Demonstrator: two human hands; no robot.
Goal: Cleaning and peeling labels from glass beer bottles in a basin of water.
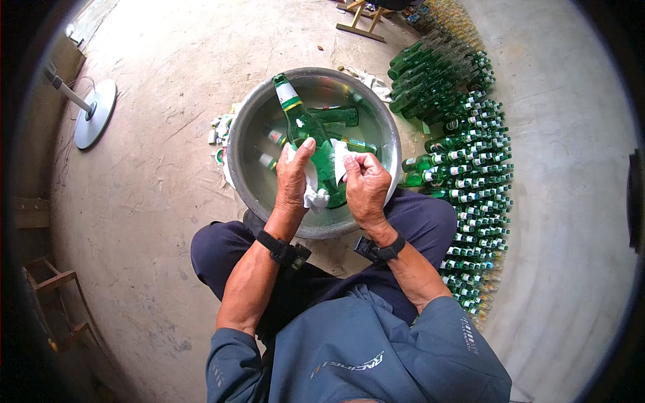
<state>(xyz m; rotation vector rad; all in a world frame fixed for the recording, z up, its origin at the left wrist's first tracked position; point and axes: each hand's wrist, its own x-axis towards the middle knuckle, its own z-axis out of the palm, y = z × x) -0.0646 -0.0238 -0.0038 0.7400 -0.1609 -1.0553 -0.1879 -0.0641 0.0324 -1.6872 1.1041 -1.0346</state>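
Note:
A green glass bottle (301,121) with a white and yellow-edged neck label slants over a round metal basin (233,156), its neck pointing away from me. My left hand (291,184) grips the bottle's side, with a crumpled white cloth (316,199) against the glass under the palm. On the other side, my right hand (369,187) pinches a thin white piece (341,156) against the bottle; whether it is cloth or label, I cannot tell. Below, cloudy water in the basin holds several more green bottles, among them one lying crosswise (345,117).
Rows of green bottles (468,196) line the floor along the wall at right, with stacked bottles (423,75) farther off. Scraps of labels (220,136) lie left of the basin. A white cloth (370,80) lies behind it. A round stand base (95,115) is at far left.

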